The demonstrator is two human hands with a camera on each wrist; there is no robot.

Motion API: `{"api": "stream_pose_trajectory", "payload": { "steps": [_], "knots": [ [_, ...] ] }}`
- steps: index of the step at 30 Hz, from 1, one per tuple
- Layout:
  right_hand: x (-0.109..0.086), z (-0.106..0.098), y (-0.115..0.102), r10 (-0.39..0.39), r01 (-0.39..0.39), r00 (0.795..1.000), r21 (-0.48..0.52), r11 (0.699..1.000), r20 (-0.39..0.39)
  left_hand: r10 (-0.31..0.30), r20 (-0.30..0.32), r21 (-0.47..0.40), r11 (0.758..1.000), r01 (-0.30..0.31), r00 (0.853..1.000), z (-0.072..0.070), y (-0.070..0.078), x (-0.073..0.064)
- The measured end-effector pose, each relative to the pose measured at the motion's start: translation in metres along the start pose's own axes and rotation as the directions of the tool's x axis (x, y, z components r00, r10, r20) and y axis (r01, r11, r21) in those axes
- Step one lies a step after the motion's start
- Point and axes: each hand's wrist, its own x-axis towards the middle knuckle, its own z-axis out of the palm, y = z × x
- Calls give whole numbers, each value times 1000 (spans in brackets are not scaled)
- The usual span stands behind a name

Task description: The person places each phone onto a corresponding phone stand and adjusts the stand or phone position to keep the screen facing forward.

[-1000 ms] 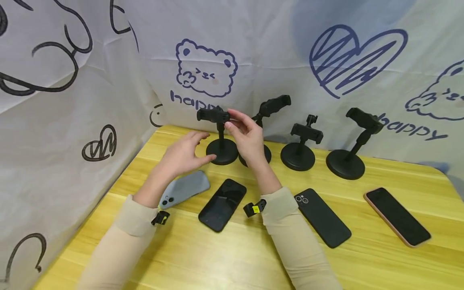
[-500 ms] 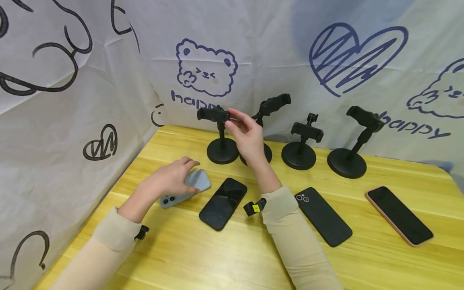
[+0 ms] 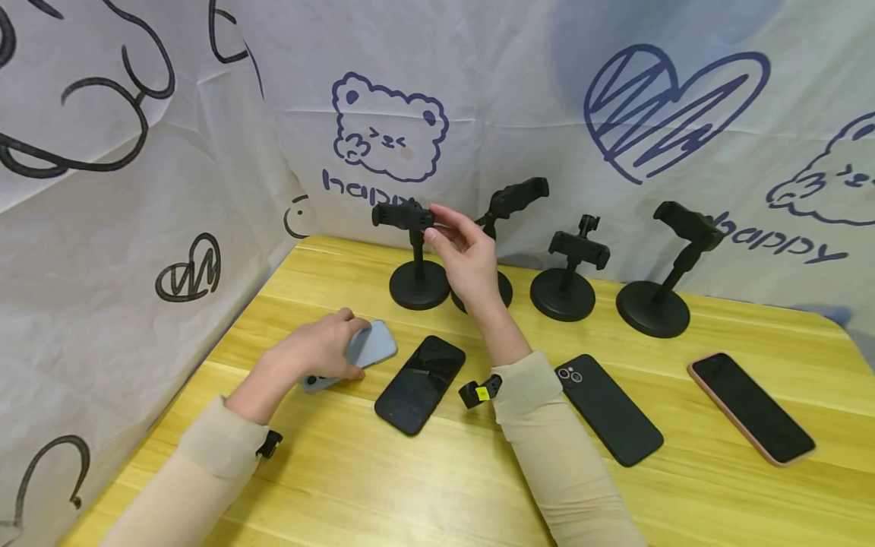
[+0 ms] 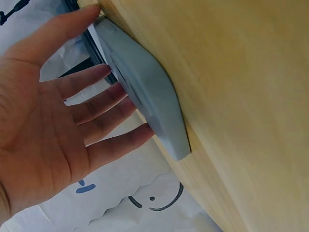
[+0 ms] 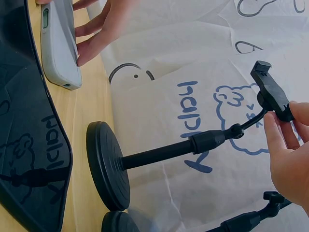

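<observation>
In the head view my left hand [image 3: 316,351] is over a light blue phone [image 3: 372,346] lying on the table at the left, its thumb and fingers on opposite edges. From the left wrist view, the fingertips touch the phone's [image 4: 154,92] side, and the phone lies against the wood. My right hand [image 3: 472,262] pinches the right end of the clamp on the leftmost black phone stand [image 3: 419,287]. The right wrist view shows this clamp [image 5: 273,92] between thumb and fingers, with nothing in the clamp.
Three more black stands, such as this short one [image 3: 563,295], line the table's back edge. A black phone [image 3: 420,385] lies screen up between my arms. Right of it are a dark-backed phone [image 3: 610,410] and a pink-edged phone [image 3: 750,408]. A printed cloth [image 3: 513,91] hangs behind.
My left hand has moved away from the leftmost stand, down and left to the light blue phone, and its fingers have closed about the edges. My right hand has stayed at the clamp.
</observation>
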Motion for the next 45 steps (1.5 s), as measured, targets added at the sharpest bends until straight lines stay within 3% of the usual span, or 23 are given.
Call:
{"api": "stream_pose_trajectory", "payload": {
  "steps": [6,18,23,27,31,35,38,45],
  "knots": [
    [0,0,-2,-4,4,1000,15,1000,-1,9,-1,7,1000,-9,1000,-3,0,3],
    [-1,1,-4,-7,7,1000,18,1000,2,16,-33,-64,998,-19,999,-4,-3,0],
    [0,1,-4,8,-8,1000,18,1000,0,31,-116,-80,996,-40,993,-3,-4,-2],
    [0,1,-3,12,-12,1000,19,1000,-3,62,-239,-87,993,-85,969,-4,-2,-3],
    [0,1,-2,10,-10,1000,20,1000,-5,92,-372,-64,990,-125,923,-5,2,-2],
    [-1,1,-2,13,-13,1000,21,1000,-3,134,-498,-9,987,-160,857,-7,6,-2],
    [-2,1,-2,12,-12,1000,19,1000,-3,169,-587,21,981,-194,791,-8,9,-1],
    [-1,1,-1,-2,2,1000,16,1000,0,229,-755,73,960,-269,614,-14,19,-1]
  ]
}}
